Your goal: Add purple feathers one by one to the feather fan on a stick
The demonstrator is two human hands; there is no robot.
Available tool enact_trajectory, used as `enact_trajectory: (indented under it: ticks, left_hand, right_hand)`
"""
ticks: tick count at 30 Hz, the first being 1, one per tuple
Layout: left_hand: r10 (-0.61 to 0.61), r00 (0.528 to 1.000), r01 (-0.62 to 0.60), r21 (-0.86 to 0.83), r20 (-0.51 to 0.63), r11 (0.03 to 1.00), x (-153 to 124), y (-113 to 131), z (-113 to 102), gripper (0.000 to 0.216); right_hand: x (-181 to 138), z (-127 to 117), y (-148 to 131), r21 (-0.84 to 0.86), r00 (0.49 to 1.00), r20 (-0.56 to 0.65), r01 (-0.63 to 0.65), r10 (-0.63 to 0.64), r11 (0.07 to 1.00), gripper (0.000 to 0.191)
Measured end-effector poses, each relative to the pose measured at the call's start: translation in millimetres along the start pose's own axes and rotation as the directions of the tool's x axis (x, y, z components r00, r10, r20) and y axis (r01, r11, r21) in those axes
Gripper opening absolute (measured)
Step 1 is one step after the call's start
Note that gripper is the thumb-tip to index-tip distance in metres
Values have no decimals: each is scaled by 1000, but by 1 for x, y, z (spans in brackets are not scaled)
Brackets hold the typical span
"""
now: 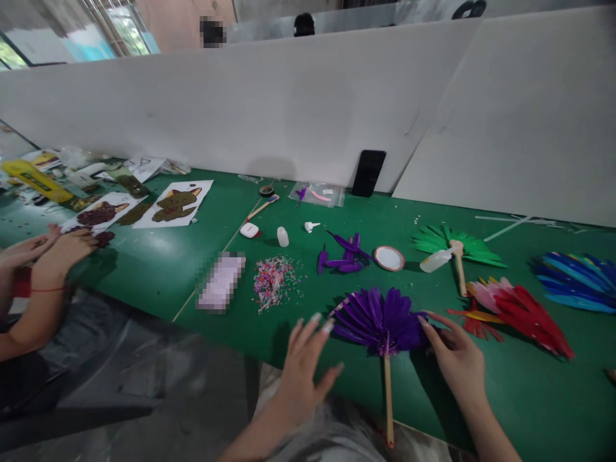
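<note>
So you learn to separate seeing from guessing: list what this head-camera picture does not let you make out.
Head view:
1. Flat block beside the pile of coloured bits: blurred out, so it cannot be identified.
2. Blue feather fan: cut off by the right edge.
3. Right hand: its grip on the purple feather fan is unclear, because the hand itself covers the rim.

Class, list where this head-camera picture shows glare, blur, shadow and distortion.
Head view: the window is blown out; the lens bows the white partition; the left hand looks slightly blurred; shadows lie beside the purple feather fan; one patch on the green table is pixelated.
</note>
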State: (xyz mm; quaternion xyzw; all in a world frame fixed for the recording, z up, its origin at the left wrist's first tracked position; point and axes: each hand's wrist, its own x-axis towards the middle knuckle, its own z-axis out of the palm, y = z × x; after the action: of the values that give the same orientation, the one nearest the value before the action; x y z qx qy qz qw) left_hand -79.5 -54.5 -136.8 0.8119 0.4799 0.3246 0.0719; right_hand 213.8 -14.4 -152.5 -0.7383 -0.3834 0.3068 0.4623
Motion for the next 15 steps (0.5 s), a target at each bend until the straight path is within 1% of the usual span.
enact_trajectory:
  ticks: [1,2,4,6,8,10,12,15]
  left_hand:
    - [92,993,-85,-87,78,993,-1,12,5,60]
    - [173,977,-151,-164,128,975,-1,22,9,62]
    - [326,913,-252,-290,244,923,1,37,13,64]
    - [422,841,-301,-356,338,885,5,47,13,62]
    - [465,787,-323,-372,406,870,9,54,12,56]
    - [475,759,-334,-359,445,871,12,57,14,50]
    - [467,752,-335,-341,465,878,12,58,17,46]
    - [452,753,-326,-326,478,887,10,58,24,47]
  right_hand:
    - [0,1,0,-2,1000,-3,4,-4,1000,61]
    - [0,1,0,-1,1000,-6,10,-10,1000,61]
    - [-1,2,0,1,999,-12,31,-31,1000,61]
    - [-1,2,1,-14,998,-17,55,-55,998,59]
    - [-1,2,1,-49,998,-22,64,-65,997,57]
    - [-1,1,2,-82,997,-30,62,-64,995,56]
    - [-1,1,2,-97,997,-40,67,-71,993,56]
    - [-1,2,3,-102,996,-45,68,-73,992,56]
